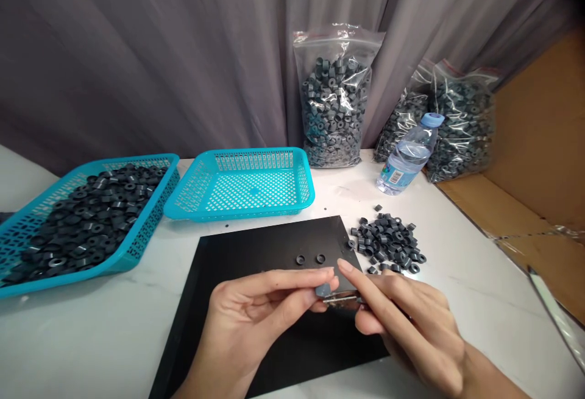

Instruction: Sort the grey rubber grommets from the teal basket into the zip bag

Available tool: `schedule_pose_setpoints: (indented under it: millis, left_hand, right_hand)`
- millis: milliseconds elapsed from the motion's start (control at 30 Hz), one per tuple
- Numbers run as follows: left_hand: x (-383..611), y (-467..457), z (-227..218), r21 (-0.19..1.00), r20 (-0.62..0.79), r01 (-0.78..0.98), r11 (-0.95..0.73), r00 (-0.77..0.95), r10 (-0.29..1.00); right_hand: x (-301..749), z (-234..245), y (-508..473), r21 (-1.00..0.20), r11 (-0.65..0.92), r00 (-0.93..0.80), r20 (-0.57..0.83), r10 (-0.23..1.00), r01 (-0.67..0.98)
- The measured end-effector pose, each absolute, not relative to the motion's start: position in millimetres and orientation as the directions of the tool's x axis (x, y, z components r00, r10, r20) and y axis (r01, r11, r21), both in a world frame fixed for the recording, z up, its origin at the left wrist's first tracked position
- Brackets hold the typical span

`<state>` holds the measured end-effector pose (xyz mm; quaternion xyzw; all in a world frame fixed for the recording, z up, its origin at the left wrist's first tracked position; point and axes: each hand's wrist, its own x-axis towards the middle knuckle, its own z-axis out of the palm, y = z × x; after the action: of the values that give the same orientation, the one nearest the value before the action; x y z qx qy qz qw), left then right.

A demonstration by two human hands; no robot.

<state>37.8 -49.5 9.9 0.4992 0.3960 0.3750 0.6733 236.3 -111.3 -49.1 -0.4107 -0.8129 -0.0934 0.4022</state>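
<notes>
Between its thumb and fingertips, my left hand point(262, 307) pinches a small dark grey plastic ring point(323, 290). My right hand point(411, 320) is closed around a small metal tool point(340, 297) with a thin, blade-like end. That end lies against or just beside the ring's lower edge; contact is hard to make out. Most of the tool is hidden by the fingers. Both hands are above a black mat point(269, 247). Just beyond the fingertips, two loose rings, a left one point(300, 260) and a right one point(320, 259), lie on it.
A heap of grey rings point(388, 242) lies right of the mat. A blue basket point(171, 204) at left holds many rings; a second basket point(237, 209) stands behind the mat. Filled bags point(336, 100), a water bottle point(406, 158) and a cardboard box point(539, 125) stand farther back.
</notes>
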Motion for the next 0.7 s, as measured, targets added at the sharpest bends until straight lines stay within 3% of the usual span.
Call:
schedule_pose_setpoints:
  millis: [333, 500, 700]
  left_hand:
    - [35.0, -46.0, -1.6, 0.979, -0.095, -0.116, 0.165, 0.456, 0.885]
    - [31.4, -43.4, -7.1, 0.988, -0.049, -0.104, 0.116, 0.5, 0.864]
    - [34.6, -46.1, -5.9, 0.986, -0.081, -0.091, 0.137, 0.454, 0.887]
  right_hand:
    - [235.7, -41.9, -115.2, -0.083, 0.622, -0.402, 0.696, 0.595, 0.778]
    - [234.5, -43.7, -114.0, -0.096, 0.611, -0.371, 0.717, 0.59, 0.786]
    - [232.1, -46.1, -111.4, -0.073, 0.604, -0.35, 0.757, 0.552, 0.794]
